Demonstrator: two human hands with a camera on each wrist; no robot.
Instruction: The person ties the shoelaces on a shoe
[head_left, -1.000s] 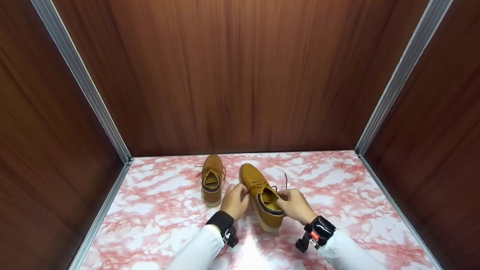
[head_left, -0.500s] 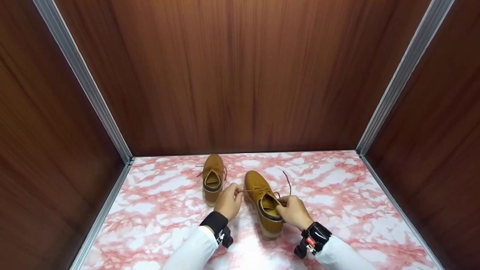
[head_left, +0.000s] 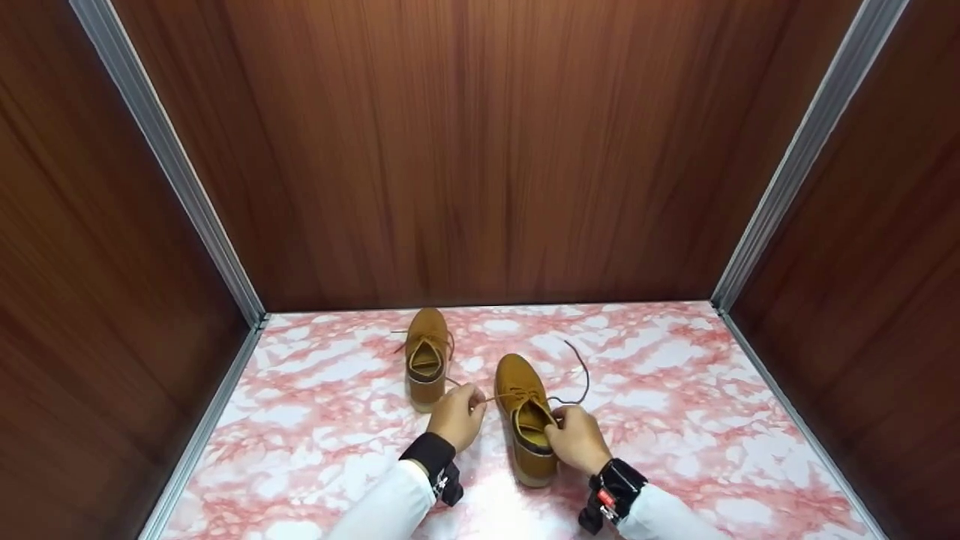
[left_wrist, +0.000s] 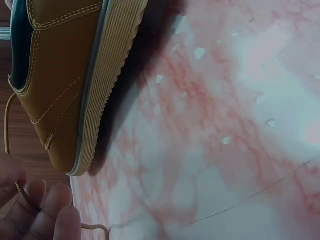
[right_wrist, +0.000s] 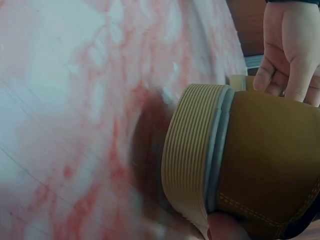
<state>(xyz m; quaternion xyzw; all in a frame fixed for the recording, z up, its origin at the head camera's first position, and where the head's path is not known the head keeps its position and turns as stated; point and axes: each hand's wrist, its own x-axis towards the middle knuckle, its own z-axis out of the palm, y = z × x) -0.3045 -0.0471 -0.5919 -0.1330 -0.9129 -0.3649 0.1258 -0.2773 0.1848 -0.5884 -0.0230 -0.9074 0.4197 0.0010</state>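
- The left hand (head_left: 455, 415) is pinching one lace end (head_left: 491, 398), drawing it taut leftward from the near tan shoe (head_left: 528, 415).
- The right hand (head_left: 574, 437) is gripping the other lace (head_left: 576, 375) beside the shoe's opening.
- The shoe is lying between both hands on the pink marbled tabletop (head_left: 675, 420), its long axis running toe-away.
- A second tan shoe (head_left: 426, 358) is standing just beyond the left hand, close to its pull path.

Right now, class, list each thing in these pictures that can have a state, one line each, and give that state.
Near shoe: upright on the marble floor, laces untied.
Its laces: loose, pulled out to both sides.
Far shoe: upright, untouched, laces loose.
Left hand: pinches one lace end.
Right hand: grips the near shoe by its collar; whether it also pinches a lace cannot be told.
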